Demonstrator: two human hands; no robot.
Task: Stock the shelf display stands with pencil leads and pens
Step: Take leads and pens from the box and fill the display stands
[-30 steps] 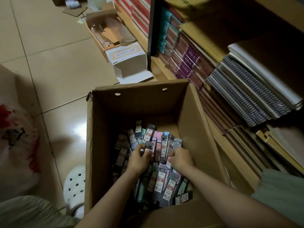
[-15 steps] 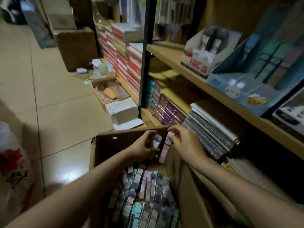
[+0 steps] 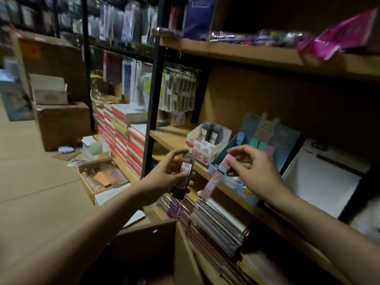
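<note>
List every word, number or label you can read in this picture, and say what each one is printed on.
None reads with certainty.
White display box: large red print, too blurred.
Dark lead case in the left hand: white label, too small.
Pink lead case in the right hand: label strip, blurred.
Purple sign: unreadable.

light: dim | floor (image 3: pixel 30 171): tan tiles | wooden shelves (image 3: pixel 236 52) on black uprights (image 3: pixel 153 99)

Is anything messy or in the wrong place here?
Yes, some. On the floor by the red-and-white book stacks, an open cardboard tray sits with paper scraps strewn around it. On the top shelf, pink packets lie tilted, poking over the edge. The picture is blurry, so finer details are unclear.
</note>
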